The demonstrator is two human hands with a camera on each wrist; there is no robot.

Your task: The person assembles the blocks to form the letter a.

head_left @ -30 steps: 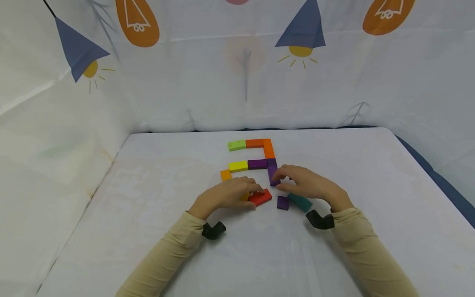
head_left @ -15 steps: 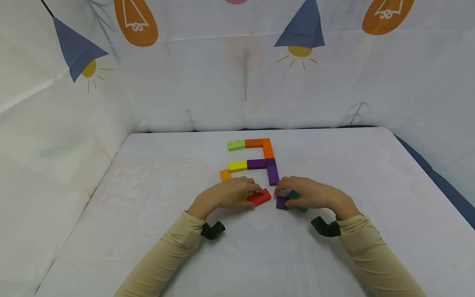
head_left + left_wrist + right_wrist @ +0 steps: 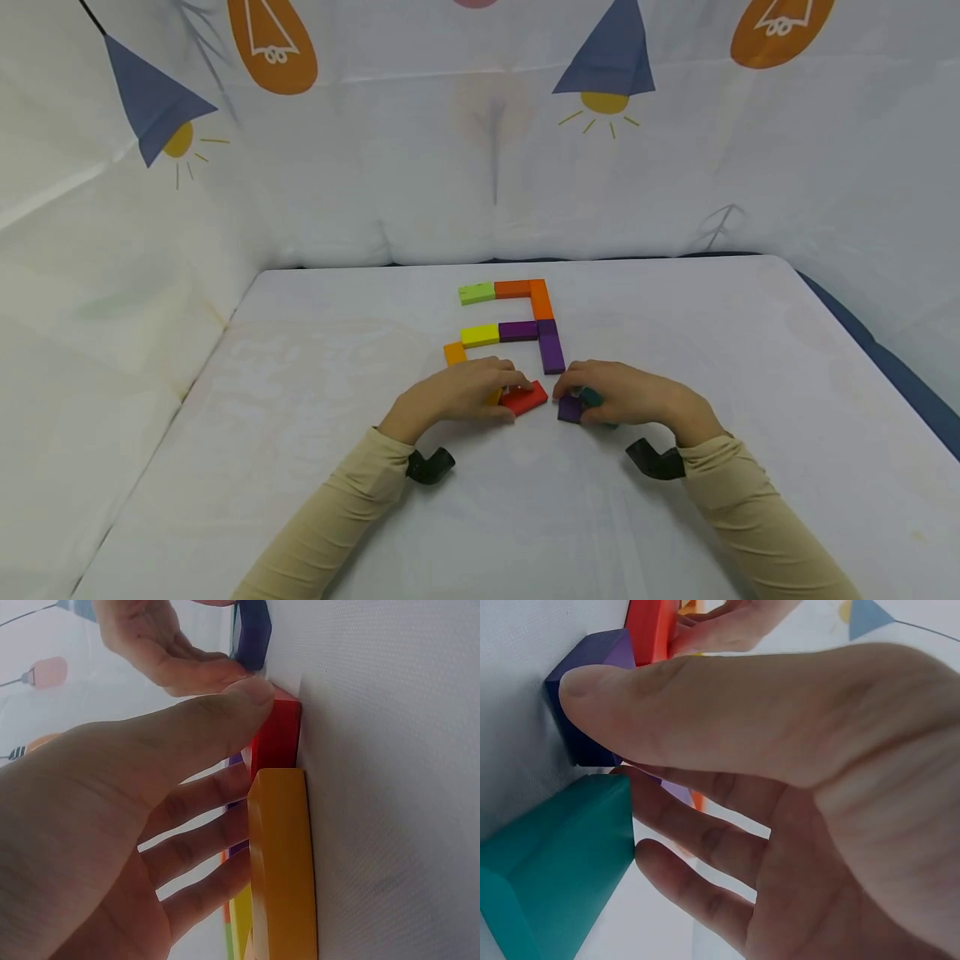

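Observation:
My left hand (image 3: 450, 398) pinches a red block (image 3: 528, 400), its thumb on the near side and its fingers on the far side. An amber block (image 3: 283, 862) lies end to end with the red one, mostly under that hand in the head view. To the right, my right hand (image 3: 637, 396) holds a short dark purple block (image 3: 568, 409) between thumb and fingers; the thumb presses its near face in the right wrist view. Beside it a teal block (image 3: 562, 862) lies on the table, partly covered by the right hand in the head view.
Farther back lies a line of blocks: light green (image 3: 476, 293), red-orange (image 3: 512, 289), orange (image 3: 542, 300), a long purple one (image 3: 551, 347), another purple (image 3: 517, 331), yellow (image 3: 480, 336) and light orange (image 3: 454, 353). A white wall of printed fabric (image 3: 420, 167) stands behind the table (image 3: 337, 333).
My right hand has come down from the long purple block to the short purple one and now grips it. The left hand stays on the red block.

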